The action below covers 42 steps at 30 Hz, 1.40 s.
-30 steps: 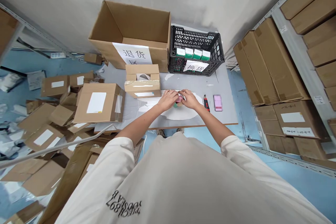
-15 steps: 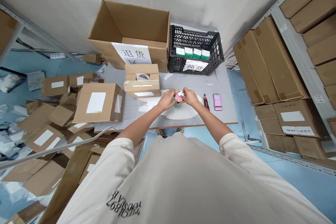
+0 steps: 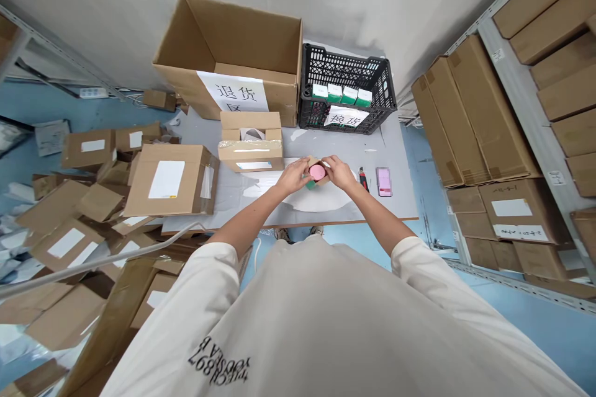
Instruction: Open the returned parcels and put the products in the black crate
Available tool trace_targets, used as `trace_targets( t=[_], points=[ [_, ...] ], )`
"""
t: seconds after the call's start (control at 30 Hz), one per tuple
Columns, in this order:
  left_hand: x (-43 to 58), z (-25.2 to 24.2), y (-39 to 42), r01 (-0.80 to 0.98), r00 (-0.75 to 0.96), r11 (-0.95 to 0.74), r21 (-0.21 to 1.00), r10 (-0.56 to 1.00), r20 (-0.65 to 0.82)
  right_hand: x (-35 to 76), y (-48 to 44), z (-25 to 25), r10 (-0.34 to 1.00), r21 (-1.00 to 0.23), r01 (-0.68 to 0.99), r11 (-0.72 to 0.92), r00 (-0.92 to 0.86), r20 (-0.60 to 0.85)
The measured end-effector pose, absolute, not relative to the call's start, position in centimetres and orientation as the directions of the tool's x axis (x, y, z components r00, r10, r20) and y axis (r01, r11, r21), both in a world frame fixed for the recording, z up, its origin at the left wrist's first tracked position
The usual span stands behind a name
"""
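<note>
My left hand [image 3: 294, 175] and my right hand [image 3: 339, 172] are closed on opposite sides of a small green box [image 3: 310, 185] near the table's front edge. Its top is open, with brown inner flaps spread under my fingers. A round pink lid or disc [image 3: 317, 172] shows in the opening; what lies under it is hidden. Beneath the box is a white patch on the grey tabletop [image 3: 391, 155]. Just right of my right hand lies a red and black box cutter [image 3: 363, 178], and beyond it a phone with a pink screen [image 3: 384, 181].
Behind stand a large open carton [image 3: 233, 49] with a paper sign and a black crate [image 3: 347, 68] holding several green-and-white boxes. An opened carton [image 3: 251, 155] and a closed one [image 3: 170, 180] sit left. Cartons crowd the left floor and right shelf [image 3: 512, 105].
The pink round top, partly covered before by a pale flap, now shows whole as the flaps are spread apart. My hands stay at the box; the view has shifted slightly.
</note>
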<state>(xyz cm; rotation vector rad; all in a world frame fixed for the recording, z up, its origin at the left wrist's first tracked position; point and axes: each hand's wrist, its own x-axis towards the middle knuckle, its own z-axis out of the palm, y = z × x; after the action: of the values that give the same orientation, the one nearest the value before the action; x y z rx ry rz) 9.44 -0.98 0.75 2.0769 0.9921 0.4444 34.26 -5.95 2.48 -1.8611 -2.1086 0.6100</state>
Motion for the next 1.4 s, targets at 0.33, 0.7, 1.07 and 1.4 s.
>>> trace_targets(
  t=[0.33,0.7,1.07,1.4],
  points=[
    [9.6,1.0,-1.3,0.518,0.611,-0.357,0.777,0.790,-0.044,33.8,-5.9,2.3,0.991,-0.505,0.861,0.059,-0.113,-0.078],
    [9.3,0.5,-0.6,0.491,0.612,-0.337,0.803,0.789,-0.043,34.2,-5.1,0.1,0.960,-0.831,0.491,-0.263,0.217,-0.175],
    [9.7,0.2,-0.7,0.486,0.616,-0.348,0.801,0.787,-0.032,34.3,-2.2,5.1,0.982,-0.603,0.794,0.079,-0.165,-0.088],
    [9.2,0.0,-0.4,0.485,0.626,-0.363,0.795,0.779,-0.026,28.9,-3.0,8.8,0.849,-0.011,0.949,0.315,-0.287,-0.444]
  ],
)
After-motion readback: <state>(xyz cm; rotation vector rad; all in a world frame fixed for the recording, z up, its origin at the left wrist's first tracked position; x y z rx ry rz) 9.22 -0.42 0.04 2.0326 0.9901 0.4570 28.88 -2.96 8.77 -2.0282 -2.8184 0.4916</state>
